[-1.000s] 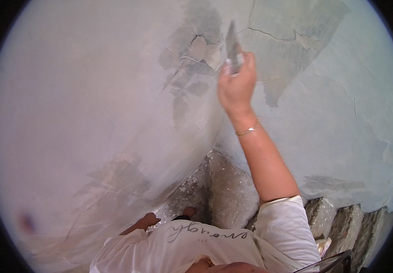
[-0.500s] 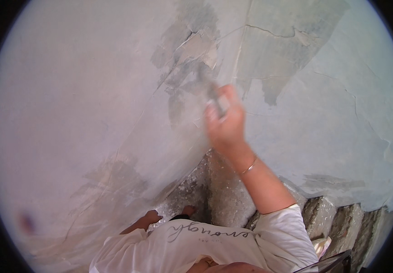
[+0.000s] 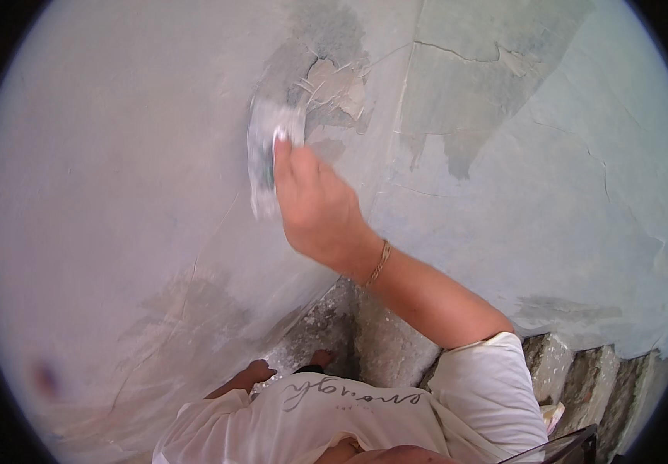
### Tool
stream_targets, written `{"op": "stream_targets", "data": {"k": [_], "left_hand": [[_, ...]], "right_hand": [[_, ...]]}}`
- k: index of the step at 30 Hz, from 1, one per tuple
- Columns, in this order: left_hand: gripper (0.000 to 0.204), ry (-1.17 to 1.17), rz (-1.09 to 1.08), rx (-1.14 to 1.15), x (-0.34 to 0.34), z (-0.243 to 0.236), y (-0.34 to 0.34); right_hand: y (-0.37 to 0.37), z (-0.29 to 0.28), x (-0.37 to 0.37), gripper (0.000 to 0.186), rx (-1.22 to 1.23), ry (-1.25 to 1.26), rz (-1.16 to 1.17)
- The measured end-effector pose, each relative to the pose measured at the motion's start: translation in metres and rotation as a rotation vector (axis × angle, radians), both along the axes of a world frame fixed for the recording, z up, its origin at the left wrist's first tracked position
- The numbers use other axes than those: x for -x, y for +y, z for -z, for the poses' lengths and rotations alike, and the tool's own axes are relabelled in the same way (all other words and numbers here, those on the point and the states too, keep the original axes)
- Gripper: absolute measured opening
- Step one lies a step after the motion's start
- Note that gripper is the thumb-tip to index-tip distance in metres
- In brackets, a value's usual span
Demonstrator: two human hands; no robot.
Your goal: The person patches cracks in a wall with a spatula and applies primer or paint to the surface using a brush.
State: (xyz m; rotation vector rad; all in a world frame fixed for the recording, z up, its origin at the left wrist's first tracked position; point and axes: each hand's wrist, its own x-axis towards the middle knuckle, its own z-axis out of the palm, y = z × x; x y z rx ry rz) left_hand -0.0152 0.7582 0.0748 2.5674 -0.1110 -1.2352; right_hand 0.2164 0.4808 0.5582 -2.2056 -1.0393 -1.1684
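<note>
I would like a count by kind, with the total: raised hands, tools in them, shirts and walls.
Raised hands: 1, the right hand
Tools in it: 1, a blurred flat tool
Shirts: 1, a white shirt
Walls: 2, left wall and right wall
Total: 5

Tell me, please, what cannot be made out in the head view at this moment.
- Head view: the exact edges of the flat tool, blurred.
- Head view: the palm side of the right hand, hidden by its own back.
- Head view: the wall directly behind that tool, covered by it.
- Head view: whether the left hand holds anything, too small to tell.
- Head view: what the pale object is, partly behind the white sleeve.
</note>
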Motion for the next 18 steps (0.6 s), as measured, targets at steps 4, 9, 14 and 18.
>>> {"op": "stream_targets", "data": {"k": [4,9,14,18], "left_hand": [[0.062,-0.057,-0.017,0.016,-0.001,0.000,0.000],[0.064,0.108,0.003,-0.020,-0.005,-0.003,0.000],[0.061,0.031,0.048,-0.017,-0.007,-0.018,-0.010],[0.061,-0.007,-0.024,0.009,-0.010,-0.019,-0.010]], "right_hand": [[-0.035,0.026,0.016,0.046,-0.051,0.300,-0.046],[-0.078,0.028,-0.027,0.015,-0.841,0.708,0.033],[-0.095,0.009,-0.058,0.008,-1.046,1.064,0.027],[-0.052,-0.004,-0.045,0.016,-0.815,0.871,0.093]]}}
